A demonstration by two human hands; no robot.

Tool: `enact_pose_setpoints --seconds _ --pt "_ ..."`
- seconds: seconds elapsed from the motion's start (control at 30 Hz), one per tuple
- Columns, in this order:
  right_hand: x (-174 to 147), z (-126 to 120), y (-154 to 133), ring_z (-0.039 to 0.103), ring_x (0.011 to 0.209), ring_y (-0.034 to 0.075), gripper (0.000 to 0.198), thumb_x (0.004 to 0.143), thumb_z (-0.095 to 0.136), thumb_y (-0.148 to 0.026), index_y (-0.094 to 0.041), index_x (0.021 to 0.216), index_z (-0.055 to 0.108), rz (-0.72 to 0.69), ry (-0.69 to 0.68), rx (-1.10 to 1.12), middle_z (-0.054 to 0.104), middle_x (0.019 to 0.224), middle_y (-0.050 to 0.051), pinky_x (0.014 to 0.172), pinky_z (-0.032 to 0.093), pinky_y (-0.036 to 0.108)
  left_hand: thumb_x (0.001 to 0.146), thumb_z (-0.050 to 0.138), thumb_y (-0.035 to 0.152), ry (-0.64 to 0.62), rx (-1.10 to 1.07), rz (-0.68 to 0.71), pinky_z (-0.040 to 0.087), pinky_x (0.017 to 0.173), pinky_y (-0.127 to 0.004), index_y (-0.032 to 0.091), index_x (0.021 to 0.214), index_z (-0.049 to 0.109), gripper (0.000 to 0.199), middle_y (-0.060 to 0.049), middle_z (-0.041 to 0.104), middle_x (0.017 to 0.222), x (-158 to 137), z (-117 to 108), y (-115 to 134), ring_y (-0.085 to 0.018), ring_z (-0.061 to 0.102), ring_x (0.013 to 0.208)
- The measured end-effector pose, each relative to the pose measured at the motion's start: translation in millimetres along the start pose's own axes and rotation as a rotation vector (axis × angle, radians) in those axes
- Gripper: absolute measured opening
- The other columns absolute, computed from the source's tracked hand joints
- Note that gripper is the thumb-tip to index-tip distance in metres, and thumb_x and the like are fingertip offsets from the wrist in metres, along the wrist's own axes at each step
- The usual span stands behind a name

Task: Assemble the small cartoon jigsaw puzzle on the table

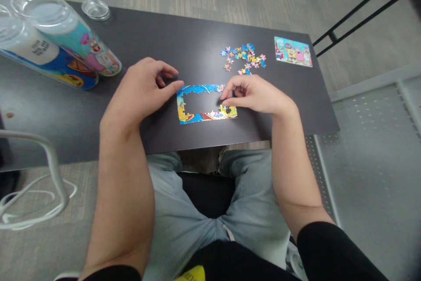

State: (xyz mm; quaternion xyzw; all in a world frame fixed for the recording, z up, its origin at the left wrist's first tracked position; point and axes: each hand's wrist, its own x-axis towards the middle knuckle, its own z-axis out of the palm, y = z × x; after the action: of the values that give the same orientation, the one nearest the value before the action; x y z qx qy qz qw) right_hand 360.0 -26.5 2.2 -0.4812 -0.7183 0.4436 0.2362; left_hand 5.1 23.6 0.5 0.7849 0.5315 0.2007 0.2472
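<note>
A jigsaw puzzle (194,118) lies on the dark table, its border joined into a rectangle with a bare middle. My left hand (140,90) is at the puzzle's upper left corner; its thumb tip reaches that corner and the fingers are loosely bent, apart from the thumb, with nothing between them. Over the right side of the border, my right hand (255,93) has thumb and fingertips brought together in a pinch. Whatever may be between them is too small to make out, and this hand hides part of the border. Loose puzzle pieces (245,55) are heaped just beyond it.
A cartoon picture card (292,51) lies near the table's (184,35) right end. Two clear cylinders with printed wraps, one a nearer container (49,59) and one a farther container (88,44), lie at left. A clear round lid (95,9) rests behind. A white cable (36,217) loops at lower left.
</note>
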Motion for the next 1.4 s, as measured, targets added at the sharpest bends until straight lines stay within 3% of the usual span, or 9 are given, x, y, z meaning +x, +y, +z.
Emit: enact_pose_setpoints --seconds 0.07,0.2,0.33,0.43,0.53,0.77,1.1,1.23,1.4 --pt "0 -13 11 0.061 0.081 0.021 0.031 0.102 0.106 -0.053 -0.027 0.111 0.091 -0.058 0.107 0.024 0.082 0.097 0.002 0.077 0.049 0.041 0.103 0.083 0.064 0.013 0.0 0.02 0.066 0.1 -0.05 0.029 0.129 0.091 0.043 -0.009 0.086 0.13 1 0 -2 -0.029 0.075 0.098" --pt "-2 -44 41 0.068 0.093 0.026 0.04 0.104 0.103 -0.068 -0.032 0.11 0.086 -0.093 0.484 -0.001 0.085 0.107 0.005 0.085 0.057 0.045 0.103 0.08 0.064 0.0 0.013 0.044 0.065 0.099 -0.051 0.03 0.127 0.09 0.043 -0.01 0.083 0.126 4 -1 -1 -0.03 0.077 0.096" --pt "-4 -60 65 0.069 0.09 0.027 0.021 0.101 0.1 -0.043 -0.031 0.106 0.083 0.042 0.635 -0.1 0.083 0.104 0.005 0.088 0.058 0.046 0.103 0.077 0.064 -0.006 0.018 0.053 0.063 0.097 -0.051 0.029 0.126 0.089 0.044 -0.009 0.08 0.119 5 -2 -1 -0.031 0.076 0.092" --pt "-4 -58 69 0.065 0.083 0.024 0.013 0.099 0.094 -0.027 -0.029 0.108 0.084 0.15 0.612 -0.142 0.082 0.1 0.003 0.088 0.059 0.045 0.103 0.077 0.064 0.002 0.009 0.047 0.062 0.095 -0.05 0.029 0.125 0.089 0.043 -0.009 0.078 0.116 7 -1 -2 -0.031 0.076 0.088" --pt "0 -51 63 0.065 0.082 0.024 0.011 0.101 0.093 -0.027 -0.028 0.11 0.087 0.192 0.567 -0.177 0.082 0.101 0.003 0.09 0.06 0.046 0.102 0.077 0.064 0.003 0.013 0.033 0.061 0.094 -0.05 0.03 0.124 0.09 0.042 -0.009 0.078 0.115 9 -1 -3 -0.031 0.076 0.086" --pt "19 -38 52 0.075 0.107 0.032 0.01 0.103 0.1 -0.026 -0.029 0.107 0.092 0.114 0.494 -0.356 0.077 0.106 0.007 0.111 0.063 0.052 0.103 0.075 0.064 -0.001 0.031 0.029 0.059 0.093 -0.048 0.029 0.127 0.087 0.045 -0.009 0.078 0.115 9 0 1 -0.031 0.075 0.091" --pt "19 -35 49 0.076 0.104 0.032 0.025 0.103 0.101 -0.023 -0.03 0.093 0.079 0.106 0.456 -0.328 0.083 0.107 0.006 0.114 0.063 0.055 0.102 0.073 0.066 -0.01 0.028 0.015 0.06 0.092 -0.049 0.029 0.127 0.087 0.047 -0.009 0.08 0.117 9 0 -1 -0.03 0.074 0.089" --pt "23 -31 47 0.078 0.109 0.033 0.016 0.106 0.099 -0.024 -0.029 0.103 0.084 0.091 0.481 -0.363 0.081 0.112 0.007 0.115 0.065 0.055 0.103 0.073 0.068 -0.015 0.022 0.015 0.06 0.094 -0.049 0.028 0.128 0.087 0.05 -0.01 0.082 0.123 8 0 0 -0.03 0.074 0.091" --pt "39 -14 38 0.082 0.125 0.035 0.015 0.114 0.091 -0.025 -0.027 0.129 0.093 0.081 0.476 -0.46 0.082 0.13 0.011 0.135 0.061 0.062 0.104 0.072 0.07 -0.012 0.024 0.013 0.06 0.095 -0.049 0.027 0.13 0.088 0.052 -0.011 0.082 0.124 7 0 0 -0.03 0.074 0.093"
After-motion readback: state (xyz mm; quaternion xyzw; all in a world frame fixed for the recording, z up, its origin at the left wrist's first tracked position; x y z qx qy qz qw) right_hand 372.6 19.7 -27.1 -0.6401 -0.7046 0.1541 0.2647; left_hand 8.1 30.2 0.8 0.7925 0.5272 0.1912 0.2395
